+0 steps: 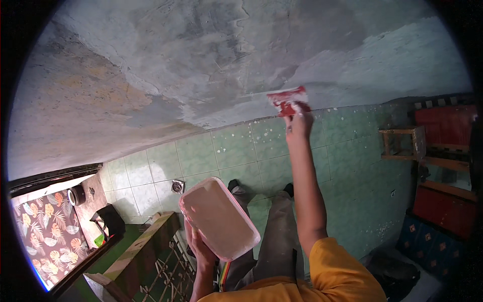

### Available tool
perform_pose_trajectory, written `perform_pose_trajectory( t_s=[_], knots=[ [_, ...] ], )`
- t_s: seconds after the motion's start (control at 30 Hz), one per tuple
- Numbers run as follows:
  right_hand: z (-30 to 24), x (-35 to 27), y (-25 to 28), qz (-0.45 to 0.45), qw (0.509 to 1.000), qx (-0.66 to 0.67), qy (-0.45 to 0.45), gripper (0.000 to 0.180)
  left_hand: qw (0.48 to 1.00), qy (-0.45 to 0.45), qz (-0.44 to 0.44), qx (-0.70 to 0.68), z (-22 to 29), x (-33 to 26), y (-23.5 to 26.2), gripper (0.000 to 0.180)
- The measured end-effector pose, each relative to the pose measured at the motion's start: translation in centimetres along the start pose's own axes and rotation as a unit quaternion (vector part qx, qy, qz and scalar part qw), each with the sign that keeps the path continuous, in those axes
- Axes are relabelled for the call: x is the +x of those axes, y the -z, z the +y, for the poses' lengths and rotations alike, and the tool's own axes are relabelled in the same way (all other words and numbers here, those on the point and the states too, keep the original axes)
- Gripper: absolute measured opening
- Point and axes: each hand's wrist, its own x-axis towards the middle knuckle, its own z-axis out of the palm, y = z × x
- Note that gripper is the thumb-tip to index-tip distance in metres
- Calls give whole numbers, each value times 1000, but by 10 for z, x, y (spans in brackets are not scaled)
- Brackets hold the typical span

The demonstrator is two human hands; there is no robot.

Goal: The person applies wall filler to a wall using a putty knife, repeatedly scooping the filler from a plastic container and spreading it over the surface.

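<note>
My right hand is closed on a flat red putty scraper, smeared with white. The arm is stretched forward, and the scraper's edge lies at the low part of the grey wall. Patchy grey coating and cracks mark the wall, with a bare brownish area on the left. Close to my body, my left hand grips a rectangular plastic tub by its lower left side. Its rim is pinkish, and a smooth, dull beige-grey surface fills the inside. Some of my left fingers are hidden by the tub.
Green floor tiles carry white splashes and a small metal drain. At lower left stand a wooden rail with metal grillwork, a black bag and a leaf-patterned cloth. A wooden stool and red furniture stand right.
</note>
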Motion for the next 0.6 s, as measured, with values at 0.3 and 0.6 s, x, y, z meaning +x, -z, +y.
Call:
perform_pose_trajectory(
  t_s=[0.3, 0.6],
  knots=[
    [-63, -37, -60, -66, 996, 55, 13, 20, 998, -3, -21, -52, 3, -9, -20, 52],
    [-32, -26, -24, -20, 997, 63, -26, 18, 1000, -16, -14, -5, 10, -13, -24, 54]
  ],
)
